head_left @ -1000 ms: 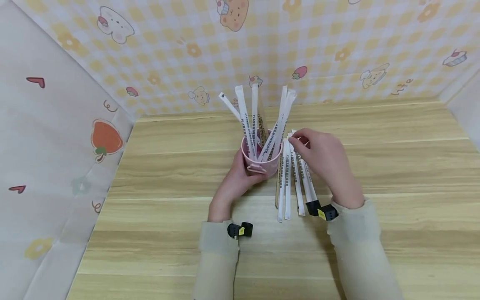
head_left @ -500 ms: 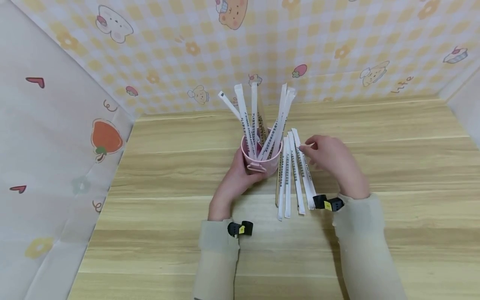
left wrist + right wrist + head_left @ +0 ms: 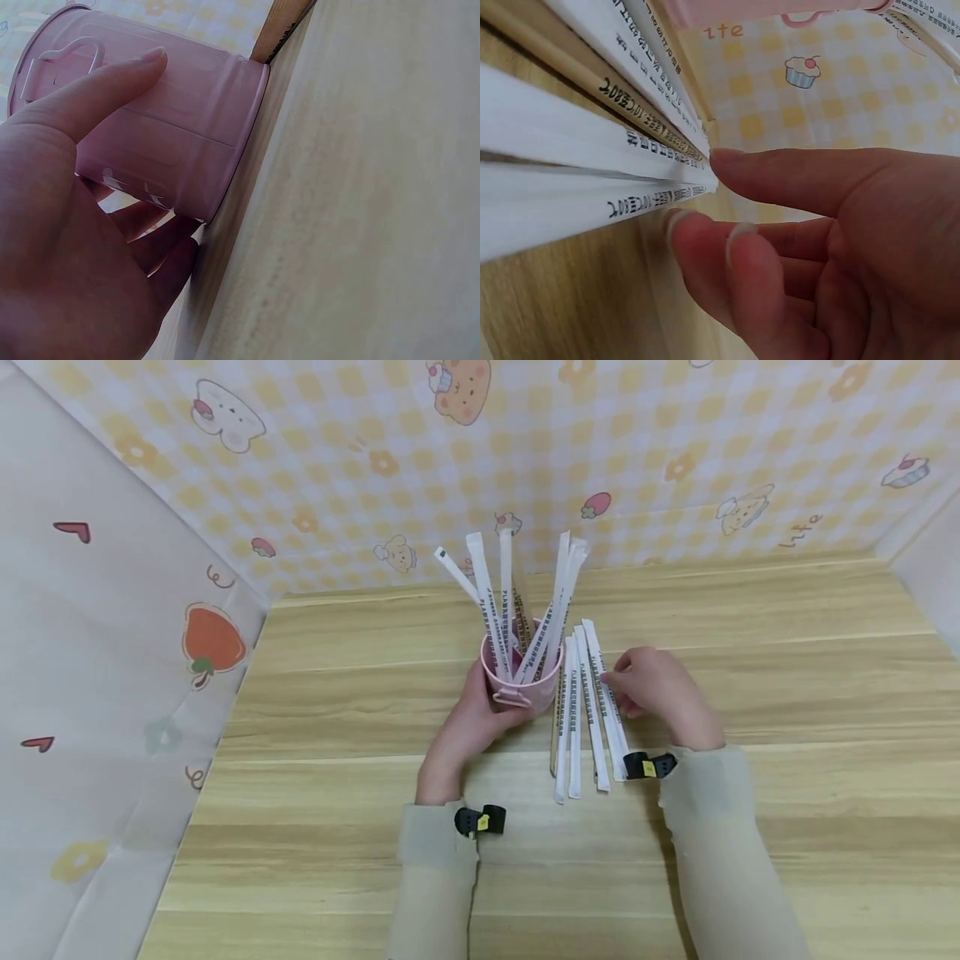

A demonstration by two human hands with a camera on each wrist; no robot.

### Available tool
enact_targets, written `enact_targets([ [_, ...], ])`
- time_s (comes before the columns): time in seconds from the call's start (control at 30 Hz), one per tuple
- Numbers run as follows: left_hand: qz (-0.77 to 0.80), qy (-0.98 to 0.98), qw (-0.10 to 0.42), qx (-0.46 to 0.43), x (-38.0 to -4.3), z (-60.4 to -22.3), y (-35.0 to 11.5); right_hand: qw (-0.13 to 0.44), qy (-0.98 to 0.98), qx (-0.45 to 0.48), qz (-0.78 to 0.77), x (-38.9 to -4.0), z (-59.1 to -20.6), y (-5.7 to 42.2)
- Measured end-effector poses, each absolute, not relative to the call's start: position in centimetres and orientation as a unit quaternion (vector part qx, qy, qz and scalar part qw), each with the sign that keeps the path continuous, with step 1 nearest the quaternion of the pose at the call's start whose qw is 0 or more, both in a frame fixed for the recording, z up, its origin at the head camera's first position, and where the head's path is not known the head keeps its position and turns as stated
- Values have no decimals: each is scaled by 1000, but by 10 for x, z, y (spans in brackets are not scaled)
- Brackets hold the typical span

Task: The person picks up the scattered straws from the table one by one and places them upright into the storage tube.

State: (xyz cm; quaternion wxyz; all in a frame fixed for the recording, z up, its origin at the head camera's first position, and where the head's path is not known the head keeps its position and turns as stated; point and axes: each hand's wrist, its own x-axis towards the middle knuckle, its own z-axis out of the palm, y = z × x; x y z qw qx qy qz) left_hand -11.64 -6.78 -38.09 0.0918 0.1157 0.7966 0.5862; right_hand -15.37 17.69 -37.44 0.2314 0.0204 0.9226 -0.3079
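My left hand (image 3: 477,714) grips the side of a small pink bucket (image 3: 538,695) that stands on the table. In the left wrist view the thumb lies along the bucket's wall (image 3: 172,97) and the fingers reach round below. Several white paper-wrapped straws (image 3: 492,610) and a brown one lean inside it. To its right lies a row of wrapped straws (image 3: 592,710), mostly white, with a brown one at the left. My right hand (image 3: 663,689) is at the row's right edge. In the right wrist view its thumb touches or nearly touches the white straws (image 3: 592,187), fingers apart from the thumb.
The wooden table (image 3: 337,693) spreads around the bucket and straws. A yellow checked wall cloth (image 3: 637,460) rises behind it, close to the tops of the bucketed straws. On the left is a white printed cloth (image 3: 112,652).
My right hand has drawn back from the upper ends of the straws and moved down along the row's right side. The right-hand straws have come closer together. My left hand keeps its grip.
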Motion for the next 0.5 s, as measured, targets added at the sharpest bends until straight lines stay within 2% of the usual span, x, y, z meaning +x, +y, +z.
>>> enact_targets([
  [0.5,594,790,90,124,-118,-382,-69,252,922,13,-294,-156,-386,171],
])
